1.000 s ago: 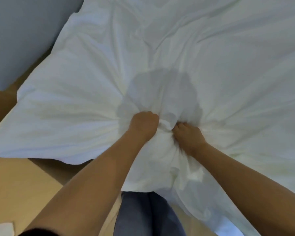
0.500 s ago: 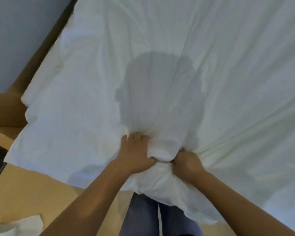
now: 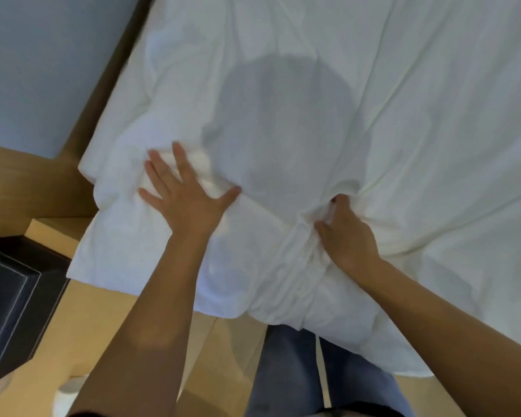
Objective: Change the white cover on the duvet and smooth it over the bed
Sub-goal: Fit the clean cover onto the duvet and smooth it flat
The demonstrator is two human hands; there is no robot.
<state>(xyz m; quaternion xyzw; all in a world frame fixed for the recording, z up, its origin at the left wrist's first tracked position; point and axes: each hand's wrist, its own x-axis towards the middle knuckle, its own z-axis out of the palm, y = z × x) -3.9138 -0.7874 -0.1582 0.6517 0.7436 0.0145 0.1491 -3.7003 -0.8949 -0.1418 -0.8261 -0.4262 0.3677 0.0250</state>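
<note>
My left hand (image 3: 187,200) lies flat, fingers spread, pressing on the white duvet cover (image 3: 313,85) close to its near left corner, while my right hand (image 3: 348,236) is curled tight round a bunched fold of it, the 2 hands apart. The cover spreads wide ahead of me beside a wooden frame (image 3: 103,94), creases fanning out from my right fist, its near edge hanging just in front of my jeans (image 3: 286,371). Off to the left I see wooden floor (image 3: 109,320), a dark box (image 3: 9,296) and a grey wall (image 3: 42,55)
</note>
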